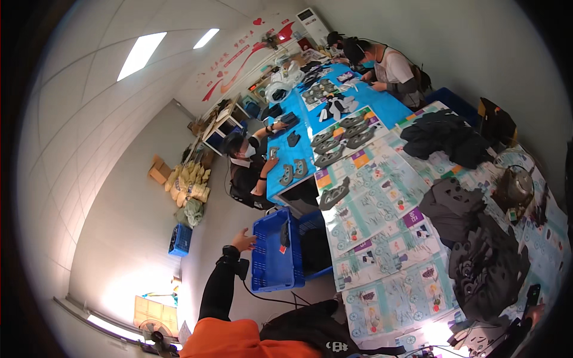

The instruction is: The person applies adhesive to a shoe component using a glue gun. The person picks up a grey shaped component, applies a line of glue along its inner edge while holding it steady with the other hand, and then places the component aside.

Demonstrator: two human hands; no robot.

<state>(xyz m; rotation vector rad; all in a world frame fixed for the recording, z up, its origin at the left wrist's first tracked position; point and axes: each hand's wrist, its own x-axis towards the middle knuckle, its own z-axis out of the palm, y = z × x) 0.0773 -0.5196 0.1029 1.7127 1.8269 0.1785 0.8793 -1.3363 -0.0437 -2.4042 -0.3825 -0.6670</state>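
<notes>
The blue crate [276, 279] looks like smooth moulded plastic with a faint sheen; the printed sheets [385, 206] spread over the near stretch of the desk [382, 106] are smooth and mildly glossy, though whether paper or plastic film cannot be told; the blue cover [303, 152] farther along is flat and smooth; the dark pile [486, 265] looks matt and soft-edged, its material unclear; the grey shaped pieces [334, 194] are dull; the clear bag [286, 77] is thin, crinkled, shiny plastic; the orange sleeve [221, 340] is matt cloth; the brown carton [156, 313] is dull cardboard.
</notes>
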